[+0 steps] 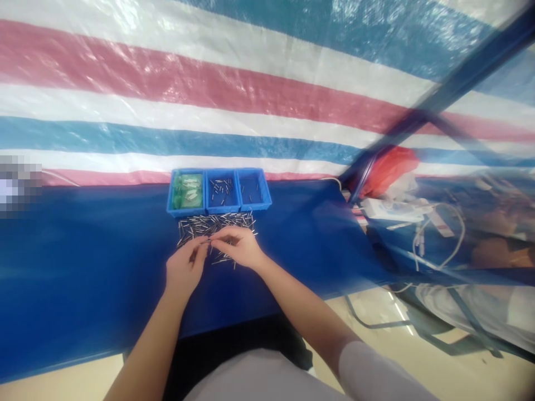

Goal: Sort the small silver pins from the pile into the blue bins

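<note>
My left hand (186,263) and my right hand (238,246) meet fingertip to fingertip above a pile of thin metal pins (194,225). Between the pinched fingers of both hands runs one small, slender metal pin (205,241), mostly covered by the fingertips. Just behind the pile stand three joined blue bins. The left bin (170,205) holds a green container with small pale pieces in it. Loose pins lie in the middle bin (223,210), and a few more in the right bin (262,205).
The pins and bins rest on a blue table (104,267). Striped plastic sheeting (251,83) hangs behind it. To the right are a dark metal frame post (418,117), a red bag (390,170), a white box and cables.
</note>
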A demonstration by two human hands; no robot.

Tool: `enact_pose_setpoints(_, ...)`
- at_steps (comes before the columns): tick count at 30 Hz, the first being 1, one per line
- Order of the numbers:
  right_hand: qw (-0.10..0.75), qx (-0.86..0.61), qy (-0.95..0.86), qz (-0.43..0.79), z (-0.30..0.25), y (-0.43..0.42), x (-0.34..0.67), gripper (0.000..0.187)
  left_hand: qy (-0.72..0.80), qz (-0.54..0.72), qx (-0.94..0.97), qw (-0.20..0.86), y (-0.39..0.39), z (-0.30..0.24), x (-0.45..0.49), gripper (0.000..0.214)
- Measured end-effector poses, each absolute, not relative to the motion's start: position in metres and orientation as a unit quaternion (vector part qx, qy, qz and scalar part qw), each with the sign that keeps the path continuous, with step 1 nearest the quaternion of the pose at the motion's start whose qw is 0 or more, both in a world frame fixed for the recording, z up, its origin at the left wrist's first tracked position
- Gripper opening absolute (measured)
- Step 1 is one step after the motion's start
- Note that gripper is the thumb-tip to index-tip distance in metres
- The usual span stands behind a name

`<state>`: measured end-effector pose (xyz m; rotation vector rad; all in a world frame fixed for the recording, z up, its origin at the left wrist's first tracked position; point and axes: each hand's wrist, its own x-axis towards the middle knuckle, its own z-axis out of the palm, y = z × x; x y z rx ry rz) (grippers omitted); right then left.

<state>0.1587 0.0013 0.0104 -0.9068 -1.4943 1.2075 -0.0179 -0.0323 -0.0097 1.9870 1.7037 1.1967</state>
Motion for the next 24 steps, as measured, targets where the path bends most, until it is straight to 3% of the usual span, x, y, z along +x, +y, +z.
enact_pose_setpoints(24, 0.455, -0.386, -0.67, 0.441, 0.0105, -0.001, 0.1596, 0.02, 0.581, 0.401, 0.703, 0.087, -0.0338, -0.0118, -0.0166, 0.025)
